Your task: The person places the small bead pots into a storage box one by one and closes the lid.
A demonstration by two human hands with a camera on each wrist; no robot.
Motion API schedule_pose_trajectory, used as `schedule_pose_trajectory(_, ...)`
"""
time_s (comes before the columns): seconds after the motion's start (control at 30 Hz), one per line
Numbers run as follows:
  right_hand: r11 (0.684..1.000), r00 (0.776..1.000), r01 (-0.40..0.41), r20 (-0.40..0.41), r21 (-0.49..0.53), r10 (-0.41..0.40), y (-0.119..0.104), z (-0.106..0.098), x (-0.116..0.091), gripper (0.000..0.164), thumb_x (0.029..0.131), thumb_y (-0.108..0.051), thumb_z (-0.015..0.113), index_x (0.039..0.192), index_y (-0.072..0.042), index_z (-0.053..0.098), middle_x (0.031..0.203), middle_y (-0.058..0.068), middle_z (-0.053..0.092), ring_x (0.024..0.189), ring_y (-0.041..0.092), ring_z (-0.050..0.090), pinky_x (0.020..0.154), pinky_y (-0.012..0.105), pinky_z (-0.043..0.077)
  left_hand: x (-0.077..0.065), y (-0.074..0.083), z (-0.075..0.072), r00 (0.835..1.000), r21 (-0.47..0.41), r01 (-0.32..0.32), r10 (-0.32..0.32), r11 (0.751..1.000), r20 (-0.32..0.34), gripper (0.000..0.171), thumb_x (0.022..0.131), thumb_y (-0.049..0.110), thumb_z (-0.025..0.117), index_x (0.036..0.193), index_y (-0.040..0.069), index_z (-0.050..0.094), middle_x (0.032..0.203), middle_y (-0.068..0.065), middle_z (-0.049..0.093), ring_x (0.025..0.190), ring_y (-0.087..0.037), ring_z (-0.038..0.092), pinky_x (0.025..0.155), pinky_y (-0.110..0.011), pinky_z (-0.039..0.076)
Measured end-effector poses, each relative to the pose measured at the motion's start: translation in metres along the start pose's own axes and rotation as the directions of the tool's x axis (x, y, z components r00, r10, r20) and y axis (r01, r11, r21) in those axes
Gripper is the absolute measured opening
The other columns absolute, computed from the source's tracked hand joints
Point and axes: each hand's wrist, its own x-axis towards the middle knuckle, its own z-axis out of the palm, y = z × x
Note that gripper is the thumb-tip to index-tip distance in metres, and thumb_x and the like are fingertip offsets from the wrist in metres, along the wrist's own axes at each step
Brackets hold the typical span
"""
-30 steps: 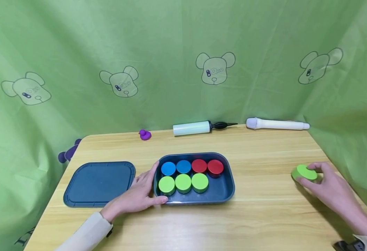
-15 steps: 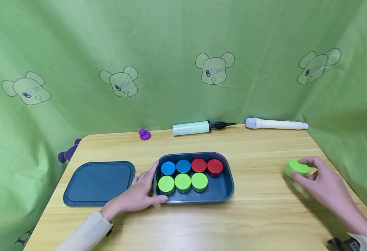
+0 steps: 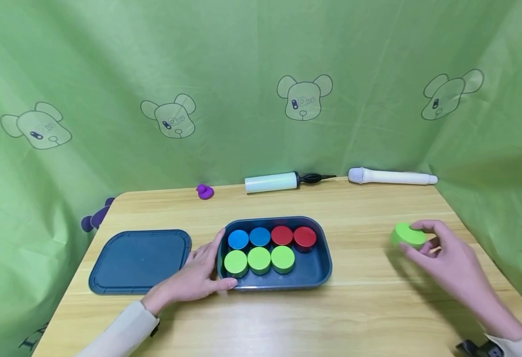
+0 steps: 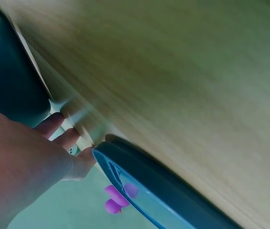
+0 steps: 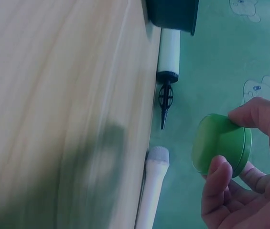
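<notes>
My right hand (image 3: 455,267) pinches a round green tin (image 3: 408,235) between thumb and fingers, held above the right part of the table. In the right wrist view a rim line shows on this tin (image 5: 221,143). My left hand (image 3: 194,277) rests against the left end of a dark blue box (image 3: 316,267), thumb at its front rim and fingers along its side. Inside the box, two blue tins (image 3: 259,237) and two red tins (image 3: 305,238) form the back row. Three green tins (image 3: 259,260) stand in front of them. Left wrist view: my fingers look extended.
A dark blue lid (image 3: 140,260) lies left of the box, close to my left hand. Along the table's back edge are a purple toy duck (image 3: 205,192), a pale hand pump (image 3: 272,182) and a white toy microphone (image 3: 392,176). A green printed curtain (image 3: 243,99) hangs behind.
My right hand has moved left with the green tin, lifting it a little toward the box. The left hand and the box have stayed put.
</notes>
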Motion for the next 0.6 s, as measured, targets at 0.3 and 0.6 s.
schedule_pose_trajectory(0.3,0.997,1.0,0.017,-0.005,0.071,-0.016,-0.025,0.011,0.001,0.057,0.096,-0.019,0.088,0.141,-0.002,0.059,0.097,0.013,0.067,0.077,0.009,0.06,0.06,0.022,0.051,0.0,0.0,0.0,1.0,-0.004,-0.003,0.003,1.0,0.001,0.118,0.099,0.066,0.072,0.176,0.03,-0.011,0.178,-0.016,0.022,0.16,-0.049,0.022,0.122,-0.077,0.012)
schedule_pose_trajectory(0.6,0.988,0.992,0.124,-0.021,0.092,-0.122,-0.062,0.026,0.007,0.051,0.091,-0.018,0.092,0.131,-0.005,0.063,0.091,0.009,0.067,0.075,0.013,0.063,0.062,0.022,0.053,0.0,0.001,0.0,1.0,0.002,0.001,-0.001,1.0,0.0,0.119,0.099,0.066,0.072,0.176,0.027,-0.01,0.178,-0.017,0.021,0.16,-0.05,0.022,0.121,-0.078,0.011)
